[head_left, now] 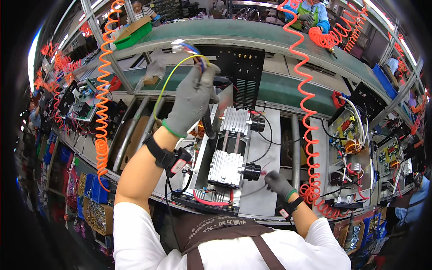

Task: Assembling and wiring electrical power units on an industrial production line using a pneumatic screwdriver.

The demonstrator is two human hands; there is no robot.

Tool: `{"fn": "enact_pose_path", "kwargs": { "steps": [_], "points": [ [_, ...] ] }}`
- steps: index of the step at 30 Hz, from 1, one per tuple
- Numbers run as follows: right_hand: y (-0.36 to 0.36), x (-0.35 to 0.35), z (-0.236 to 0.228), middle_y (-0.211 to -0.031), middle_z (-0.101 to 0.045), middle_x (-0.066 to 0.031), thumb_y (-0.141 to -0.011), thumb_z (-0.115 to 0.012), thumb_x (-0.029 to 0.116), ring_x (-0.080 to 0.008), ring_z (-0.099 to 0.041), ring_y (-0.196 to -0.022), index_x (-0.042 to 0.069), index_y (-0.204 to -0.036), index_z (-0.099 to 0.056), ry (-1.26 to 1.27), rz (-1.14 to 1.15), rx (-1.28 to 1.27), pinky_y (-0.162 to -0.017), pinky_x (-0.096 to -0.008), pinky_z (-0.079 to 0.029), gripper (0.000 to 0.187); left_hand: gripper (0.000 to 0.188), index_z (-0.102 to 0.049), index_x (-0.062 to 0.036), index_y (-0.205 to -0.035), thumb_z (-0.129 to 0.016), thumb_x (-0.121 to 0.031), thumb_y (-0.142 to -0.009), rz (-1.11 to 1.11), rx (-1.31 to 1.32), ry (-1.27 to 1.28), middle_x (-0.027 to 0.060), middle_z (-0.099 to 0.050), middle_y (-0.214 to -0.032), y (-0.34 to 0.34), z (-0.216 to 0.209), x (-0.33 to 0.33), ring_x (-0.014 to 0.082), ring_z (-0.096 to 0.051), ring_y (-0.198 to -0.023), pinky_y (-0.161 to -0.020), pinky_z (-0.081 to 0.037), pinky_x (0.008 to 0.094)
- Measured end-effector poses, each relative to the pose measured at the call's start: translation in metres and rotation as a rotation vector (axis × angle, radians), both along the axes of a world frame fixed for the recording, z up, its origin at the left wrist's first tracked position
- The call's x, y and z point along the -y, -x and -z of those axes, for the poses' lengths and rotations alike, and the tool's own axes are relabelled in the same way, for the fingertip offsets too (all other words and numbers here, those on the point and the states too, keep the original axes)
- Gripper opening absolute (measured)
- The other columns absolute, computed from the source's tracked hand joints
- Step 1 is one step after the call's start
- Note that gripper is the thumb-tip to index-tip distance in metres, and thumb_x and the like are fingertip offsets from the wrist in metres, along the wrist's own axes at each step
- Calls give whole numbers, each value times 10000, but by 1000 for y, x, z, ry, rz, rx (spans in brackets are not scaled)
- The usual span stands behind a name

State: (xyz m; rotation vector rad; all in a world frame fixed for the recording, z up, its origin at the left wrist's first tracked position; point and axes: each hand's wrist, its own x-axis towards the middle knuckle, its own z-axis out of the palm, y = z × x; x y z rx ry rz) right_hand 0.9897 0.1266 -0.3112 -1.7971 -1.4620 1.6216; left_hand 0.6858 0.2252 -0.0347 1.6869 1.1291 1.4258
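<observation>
My left hand [191,96], in a grey glove with a green cuff, is raised above the far left of the machine. It is closed around a bundle of wires [191,49] with a white plug end; a yellow-green wire [163,92] loops down from it. Below sits an air compressor pump [228,167] with two silver finned heads and black round caps, on a metal base plate. My right hand [280,183], also gloved, hangs right of the near black cap [251,171], apart from it. Its fingers are curled beside a blurred reddish tip; what they hold is unclear.
Orange coiled air hoses [300,76] hang on both sides. A black perforated panel [245,67] stands behind the pump. More open units [348,153] sit along the line to the right. Blue parts bins [95,186] are at lower left. A co-worker [310,15] stands beyond the green conveyor [216,31].
</observation>
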Motion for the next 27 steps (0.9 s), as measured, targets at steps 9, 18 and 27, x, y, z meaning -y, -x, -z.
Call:
{"fn": "enact_pose_path", "kwargs": {
  "steps": [9, 18, 27],
  "points": [
    [25, -59, -182, -1085, -562, -62, -739, -808, 96, -98, -598, -920, 29, -1261, -552, -839, 76, -440, -753, -249, -513, 585, 287, -587, -81, -1182, -613, -243, -947, 301, -835, -343, 177, -649, -804, -80, 25, 6, 354, -663, -727, -641, -521, 425],
    [11, -88, -238, -813, -610, -29, -992, -559, 260, -59, -541, -625, 28, -1029, -612, -590, 126, -608, -485, -223, -430, 240, 338, -525, -98, -1177, -574, -347, -954, 331, -645, -93, 171, -665, -865, -59, 54, 9, 379, -666, -775, -688, -524, 474],
    [39, -109, -226, -875, -586, -17, -875, -689, 203, -92, -581, -777, 1, -1267, -557, -648, -59, -578, -666, -243, -488, 460, 308, -557, -70, -1166, -531, -325, -995, 100, -675, 191, 171, -624, -681, -18, 66, -2, 353, -632, -615, -567, -498, 410]
  ]
}}
